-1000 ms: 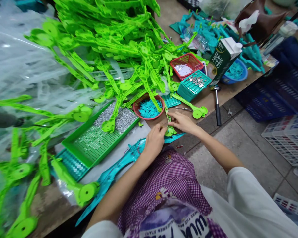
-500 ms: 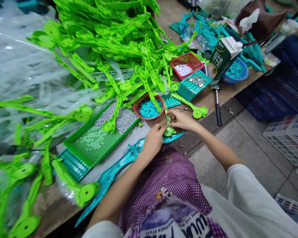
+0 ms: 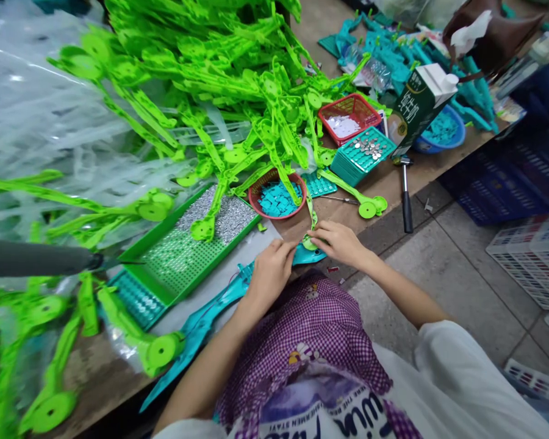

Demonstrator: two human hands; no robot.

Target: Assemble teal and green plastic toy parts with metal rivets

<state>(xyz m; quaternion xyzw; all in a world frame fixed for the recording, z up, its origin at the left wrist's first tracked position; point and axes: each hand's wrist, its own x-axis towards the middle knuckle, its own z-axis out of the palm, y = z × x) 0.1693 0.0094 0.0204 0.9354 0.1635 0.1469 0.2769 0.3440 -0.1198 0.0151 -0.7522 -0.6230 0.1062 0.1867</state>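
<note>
A long teal plastic part (image 3: 213, 305) lies along the front edge of the table, close to my apron. My left hand (image 3: 269, 268) is over its right portion, the fingers bent and pressed together; whatever is between them is hidden. A little to the right, my right hand (image 3: 341, 245) has its fingertips closed on the round end of a slim green plastic part (image 3: 309, 242). This green part rests over the teal one, its narrow arm reaching back toward a round red basket (image 3: 278, 194) of small teal pieces.
A green tray (image 3: 187, 296) of small silvery parts is to the left, before a heap of green parts (image 3: 201, 79). A grey tool shaft (image 3: 36, 258) hangs at left. Teal trays (image 3: 361, 155), a milk carton (image 3: 416, 110) and a hammer (image 3: 406, 198) sit at right.
My left hand has moved left, away from the green part, and the teal part's right end has shifted left. My right hand is slightly lower. The grey tool reaches further into view.
</note>
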